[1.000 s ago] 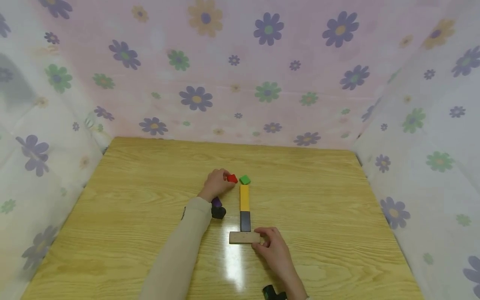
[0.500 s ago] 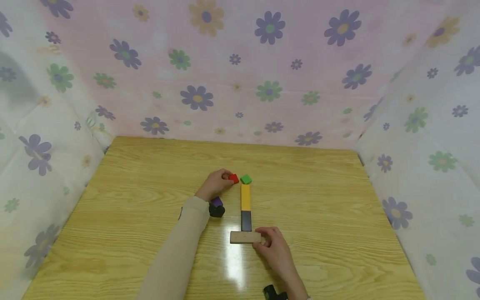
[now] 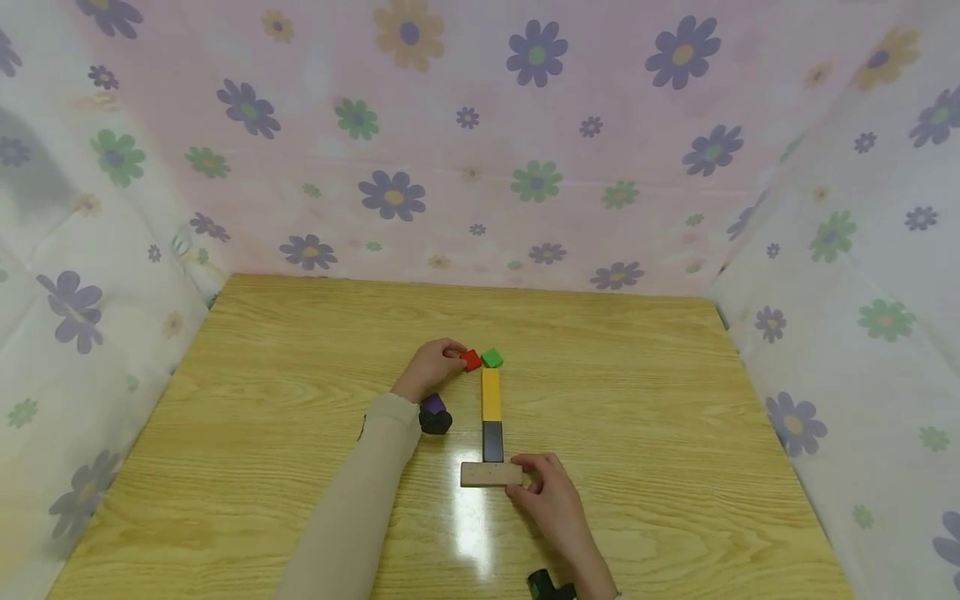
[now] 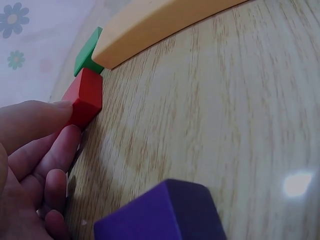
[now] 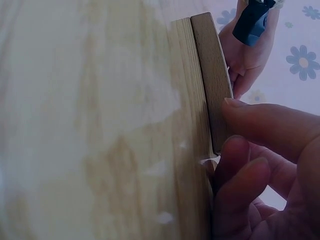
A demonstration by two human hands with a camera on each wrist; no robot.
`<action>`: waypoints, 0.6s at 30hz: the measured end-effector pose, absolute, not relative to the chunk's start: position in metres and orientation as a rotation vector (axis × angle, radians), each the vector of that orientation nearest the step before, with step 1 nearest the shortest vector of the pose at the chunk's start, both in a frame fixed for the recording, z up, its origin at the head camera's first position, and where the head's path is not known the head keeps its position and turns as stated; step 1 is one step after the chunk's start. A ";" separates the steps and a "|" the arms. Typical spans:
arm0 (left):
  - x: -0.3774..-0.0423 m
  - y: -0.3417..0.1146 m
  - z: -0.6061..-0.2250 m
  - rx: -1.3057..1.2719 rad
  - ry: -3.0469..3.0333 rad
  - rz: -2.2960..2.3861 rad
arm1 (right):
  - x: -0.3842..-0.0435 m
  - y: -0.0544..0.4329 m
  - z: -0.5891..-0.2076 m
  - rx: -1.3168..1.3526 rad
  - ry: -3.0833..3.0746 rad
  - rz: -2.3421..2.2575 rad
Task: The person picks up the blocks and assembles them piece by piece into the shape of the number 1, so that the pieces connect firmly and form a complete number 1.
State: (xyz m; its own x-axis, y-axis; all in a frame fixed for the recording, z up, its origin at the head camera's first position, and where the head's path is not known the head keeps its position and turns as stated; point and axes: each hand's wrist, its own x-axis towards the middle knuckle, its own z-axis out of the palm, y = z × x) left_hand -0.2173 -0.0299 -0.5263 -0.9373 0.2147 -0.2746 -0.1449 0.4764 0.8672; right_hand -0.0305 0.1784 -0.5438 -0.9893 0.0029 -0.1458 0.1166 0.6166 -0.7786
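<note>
My left hand [image 3: 431, 367] pinches a red block [image 3: 471, 360] between thumb and fingers on the table. Just right of it lies a green block [image 3: 492, 357]; in the left wrist view the red block [image 4: 86, 97] meets or nearly meets the green one [image 4: 88, 52]. Below the green block runs a yellow block [image 3: 491, 395], then a dark grey block [image 3: 492, 442], end to end. A plain wooden block [image 3: 483, 474] lies crosswise at the bottom of this column. Its right end is pinched by my right hand [image 3: 552, 504], thumb and fingers on opposite sides.
A purple block [image 3: 433, 404] lies under the left wrist, partly hidden by the black wrist camera [image 3: 436, 420]. Another black wrist device [image 3: 550, 586] shows at the right wrist. Flowered cloth [image 3: 480, 167] stands behind and beside the wooden table [image 3: 637, 400].
My left hand has shifted the red block slightly right, closer to the green block, and turned it a little. The right hand and the wooden block stay in place.
</note>
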 end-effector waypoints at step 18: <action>-0.222 -0.028 -0.535 0.152 2.508 1.337 | -0.031 0.178 -0.542 0.104 2.689 -1.328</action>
State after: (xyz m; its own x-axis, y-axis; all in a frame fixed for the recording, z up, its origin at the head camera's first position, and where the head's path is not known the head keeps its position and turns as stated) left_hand -0.2221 -0.0285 -0.5354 -0.9511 0.2288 -0.2075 -0.0447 0.5628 0.8254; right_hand -0.0314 0.1781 -0.5420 -0.9877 -0.0002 -0.1564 0.1240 0.6079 -0.7842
